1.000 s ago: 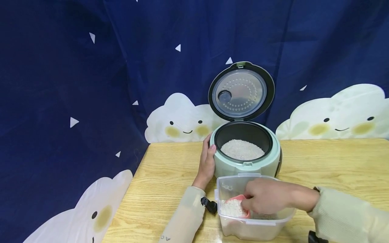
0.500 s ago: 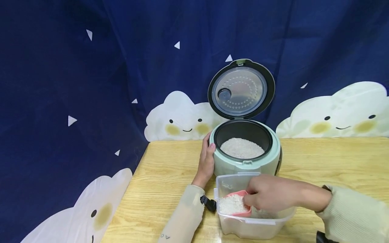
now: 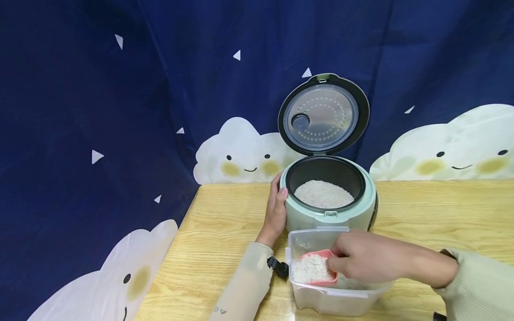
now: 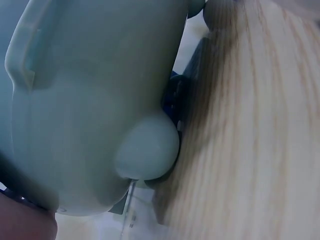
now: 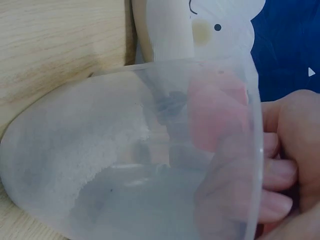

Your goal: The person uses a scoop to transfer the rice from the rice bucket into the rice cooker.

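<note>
A pink scoop (image 3: 324,281) heaped with white rice (image 3: 311,268) is inside a clear plastic rice bin (image 3: 333,303). My right hand (image 3: 367,256) reaches over the bin's right side and pinches the scoop's right end. Through the bin's wall, the right wrist view shows the pink scoop (image 5: 220,112) and the hand's curled fingers (image 5: 272,175). Behind the bin stands a pale green rice cooker (image 3: 317,220), lid up, with rice (image 3: 324,194) in its black pot. My left hand (image 3: 275,214) rests against the cooker's left side, thumb near the rim. In the left wrist view the cooker (image 4: 95,115) hides most of that hand.
The raised cooker lid (image 3: 323,118) leans back near a dark blue curtain (image 3: 225,89) printed with clouds. The bin stands directly in front of the cooker on a light wooden table (image 3: 225,214). A black strap device (image 3: 279,267) is on the left wrist.
The scoop has come up slightly in the bin and now shows more of its rim and rice. My right wrist and sleeve have shifted right. The left hand keeps its place on the cooker.
</note>
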Motion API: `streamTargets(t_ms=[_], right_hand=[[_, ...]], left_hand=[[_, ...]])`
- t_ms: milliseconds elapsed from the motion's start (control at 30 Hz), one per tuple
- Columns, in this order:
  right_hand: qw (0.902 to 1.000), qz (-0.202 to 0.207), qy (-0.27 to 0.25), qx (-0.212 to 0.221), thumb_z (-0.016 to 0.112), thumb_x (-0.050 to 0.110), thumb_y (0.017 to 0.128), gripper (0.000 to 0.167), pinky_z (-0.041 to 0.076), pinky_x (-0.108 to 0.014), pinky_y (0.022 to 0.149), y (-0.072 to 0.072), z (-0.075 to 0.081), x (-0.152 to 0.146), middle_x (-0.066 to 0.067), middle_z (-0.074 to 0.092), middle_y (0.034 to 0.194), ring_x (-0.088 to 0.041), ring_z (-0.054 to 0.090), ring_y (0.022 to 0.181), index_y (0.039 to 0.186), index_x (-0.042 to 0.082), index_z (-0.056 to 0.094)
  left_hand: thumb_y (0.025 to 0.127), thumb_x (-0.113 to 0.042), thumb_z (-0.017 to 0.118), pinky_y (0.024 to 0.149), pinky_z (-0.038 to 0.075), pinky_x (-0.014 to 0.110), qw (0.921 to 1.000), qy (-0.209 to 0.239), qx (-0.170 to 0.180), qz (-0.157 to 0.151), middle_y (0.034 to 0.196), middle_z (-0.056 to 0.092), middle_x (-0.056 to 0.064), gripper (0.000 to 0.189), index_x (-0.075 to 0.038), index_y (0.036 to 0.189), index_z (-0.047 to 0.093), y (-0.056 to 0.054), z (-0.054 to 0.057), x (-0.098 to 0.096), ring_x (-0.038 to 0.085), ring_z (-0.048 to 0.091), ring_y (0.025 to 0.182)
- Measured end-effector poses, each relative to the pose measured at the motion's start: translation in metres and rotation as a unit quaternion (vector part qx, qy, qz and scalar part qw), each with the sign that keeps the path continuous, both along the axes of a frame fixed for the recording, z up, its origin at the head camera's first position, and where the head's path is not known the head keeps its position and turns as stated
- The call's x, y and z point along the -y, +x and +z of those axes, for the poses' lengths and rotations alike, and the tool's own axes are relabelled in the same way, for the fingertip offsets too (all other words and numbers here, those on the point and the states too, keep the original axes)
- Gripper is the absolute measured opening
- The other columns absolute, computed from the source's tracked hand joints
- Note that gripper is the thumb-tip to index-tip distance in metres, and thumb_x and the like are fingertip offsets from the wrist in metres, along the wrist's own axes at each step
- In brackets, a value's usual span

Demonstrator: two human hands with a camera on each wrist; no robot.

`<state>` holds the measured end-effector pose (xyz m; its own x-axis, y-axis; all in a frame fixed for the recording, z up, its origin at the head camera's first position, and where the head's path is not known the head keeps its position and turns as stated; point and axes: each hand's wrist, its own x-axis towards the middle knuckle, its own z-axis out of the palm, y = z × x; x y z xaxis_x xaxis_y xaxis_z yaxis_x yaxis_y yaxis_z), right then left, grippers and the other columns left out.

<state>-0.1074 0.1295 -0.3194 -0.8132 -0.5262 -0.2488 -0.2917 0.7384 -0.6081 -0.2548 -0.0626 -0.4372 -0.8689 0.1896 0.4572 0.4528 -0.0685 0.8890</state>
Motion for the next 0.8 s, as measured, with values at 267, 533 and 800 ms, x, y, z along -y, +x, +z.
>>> streamTargets(t_ms=[267,533,800], right_hand=[[0.9998,-0.016,0.008,-0.007,0.061,0.026,0.092,0.030,0.021,-0.023,0.046,0.002,0.003,-0.002,0.013,0.036,0.052,-0.005,0.030,0.048,0.062,0.028,0.064],[0.9992,-0.013,0.000,-0.039,0.061,0.023,0.091,0.032,0.021,-0.022,0.046,0.001,0.009,-0.010,0.015,0.030,0.054,-0.003,0.025,0.049,0.059,0.028,0.060],[0.9985,-0.005,-0.020,-0.050,0.061,0.023,0.093,0.033,0.022,-0.022,0.046,0.002,0.008,-0.016,0.016,0.031,0.055,-0.001,0.026,0.049,0.060,0.027,0.059]], left_hand=[[0.101,-0.034,0.034,0.128,0.031,0.041,1.0000,-0.004,0.000,0.002,0.165,0.041,0.005,0.061,-0.018,0.160,0.032,0.001,0.003,-0.001,0.024,0.041,0.151],[0.101,-0.033,0.034,0.128,0.031,0.039,1.0000,-0.004,-0.003,-0.001,0.165,0.041,0.005,0.060,-0.020,0.160,0.032,0.000,0.002,-0.001,0.022,0.041,0.150],[0.102,-0.033,0.034,0.127,0.032,0.036,1.0000,0.001,-0.007,0.001,0.164,0.042,0.004,0.059,-0.021,0.159,0.034,-0.001,-0.001,-0.002,0.023,0.042,0.149]])
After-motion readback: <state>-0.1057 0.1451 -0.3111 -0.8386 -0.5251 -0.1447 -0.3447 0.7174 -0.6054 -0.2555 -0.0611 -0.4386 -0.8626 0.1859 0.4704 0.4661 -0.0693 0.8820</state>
